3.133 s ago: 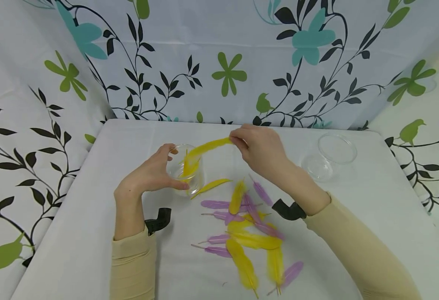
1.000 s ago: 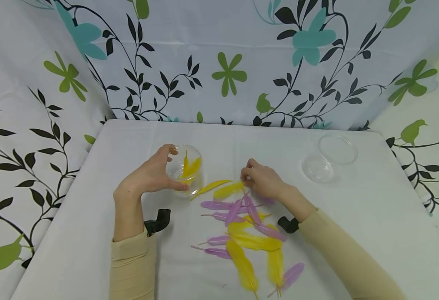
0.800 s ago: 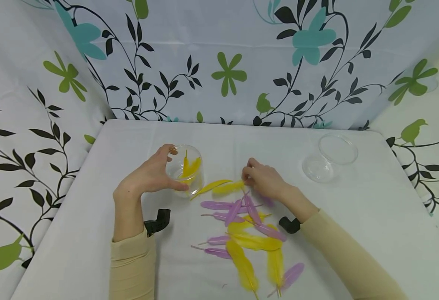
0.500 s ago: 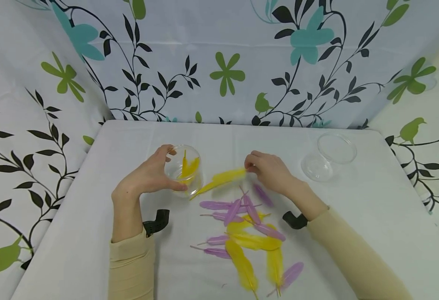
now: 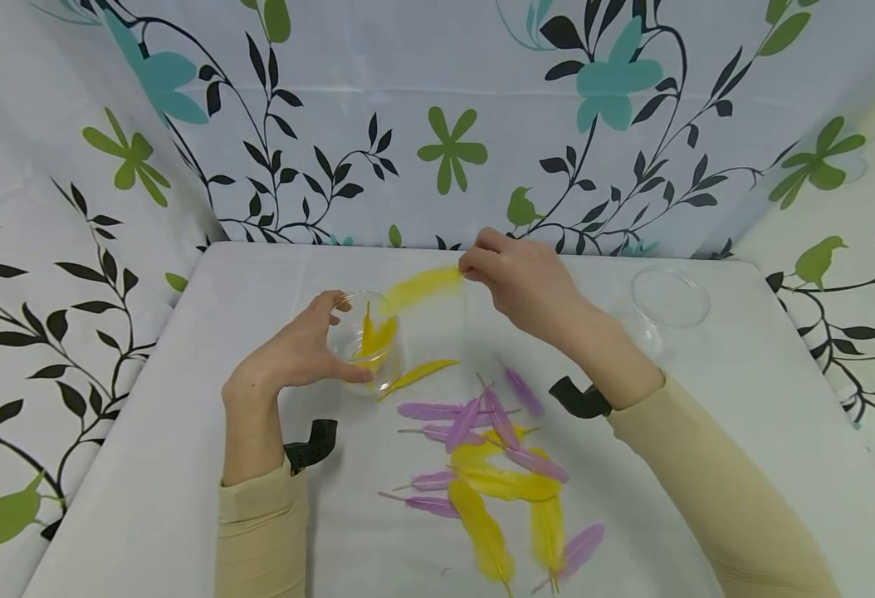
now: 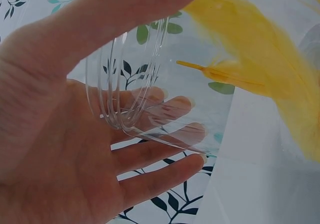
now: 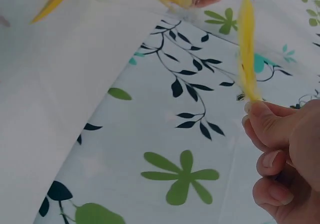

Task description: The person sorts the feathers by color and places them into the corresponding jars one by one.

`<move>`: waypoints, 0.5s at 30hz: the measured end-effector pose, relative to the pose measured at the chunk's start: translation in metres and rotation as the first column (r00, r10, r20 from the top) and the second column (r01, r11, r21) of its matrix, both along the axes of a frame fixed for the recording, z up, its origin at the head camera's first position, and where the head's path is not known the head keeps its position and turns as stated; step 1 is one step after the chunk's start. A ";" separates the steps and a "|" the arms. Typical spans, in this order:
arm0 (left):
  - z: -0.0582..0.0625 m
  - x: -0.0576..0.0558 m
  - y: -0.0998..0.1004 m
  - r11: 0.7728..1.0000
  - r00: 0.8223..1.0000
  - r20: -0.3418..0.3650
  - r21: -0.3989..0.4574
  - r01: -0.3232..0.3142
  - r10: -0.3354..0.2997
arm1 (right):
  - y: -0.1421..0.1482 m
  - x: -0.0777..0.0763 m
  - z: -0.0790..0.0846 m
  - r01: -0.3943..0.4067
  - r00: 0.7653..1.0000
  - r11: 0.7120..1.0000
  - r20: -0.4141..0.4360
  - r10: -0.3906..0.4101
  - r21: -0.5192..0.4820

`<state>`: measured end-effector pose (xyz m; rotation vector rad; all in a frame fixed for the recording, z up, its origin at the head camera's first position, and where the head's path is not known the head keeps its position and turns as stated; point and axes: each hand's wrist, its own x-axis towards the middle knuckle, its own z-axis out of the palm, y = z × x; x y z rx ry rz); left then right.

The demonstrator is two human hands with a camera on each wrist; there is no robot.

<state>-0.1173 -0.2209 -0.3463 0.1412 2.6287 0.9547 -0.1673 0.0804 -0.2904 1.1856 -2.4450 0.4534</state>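
My left hand (image 5: pixel 284 349) holds a clear jar (image 5: pixel 395 365), its thumb and fingers spread around the wall. Inside the jar are yellow feathers (image 5: pixel 379 336). My right hand (image 5: pixel 530 286) pinches another yellow feather (image 5: pixel 424 286) by one end between thumb and fingertips. This feather's free end reaches left to the jar's mouth, blurred in the head view. In the right wrist view the pinched feather (image 7: pixel 246 48) stands upright above the fingertips. One more yellow feather (image 5: pixel 422 376) lies on the table against the jar's base.
Several purple feathers (image 5: pixel 430 411) and yellow feathers (image 5: pixel 482 531) lie in a loose, overlapping pile at the middle front of the white table (image 5: pixel 161 465). Clear round container pieces (image 5: pixel 706 309) sit at the back right, partly behind the right forearm. A patterned cloth (image 5: pixel 378 66) hangs behind.
An earlier yellow feather left my right hand at the jar. The hand then picked another off the table and lifted it up and left to the jar. My left hand stays put.
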 end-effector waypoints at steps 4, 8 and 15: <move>-0.001 0.000 0.000 1.000 1.000 0.008 -0.003 -0.002 0.002 | -0.024 0.004 0.014 0.004 0.998 0.990 -0.066 0.005 0.140; 0.000 0.000 0.000 1.000 1.000 0.000 -0.002 -0.002 0.002 | -0.050 0.008 0.015 -0.017 0.989 0.964 -0.140 0.056 0.264; 0.001 0.002 -0.001 1.000 1.000 -0.013 0.014 0.006 -0.006 | -0.091 0.015 -0.007 -0.021 0.990 0.879 -0.113 0.084 0.476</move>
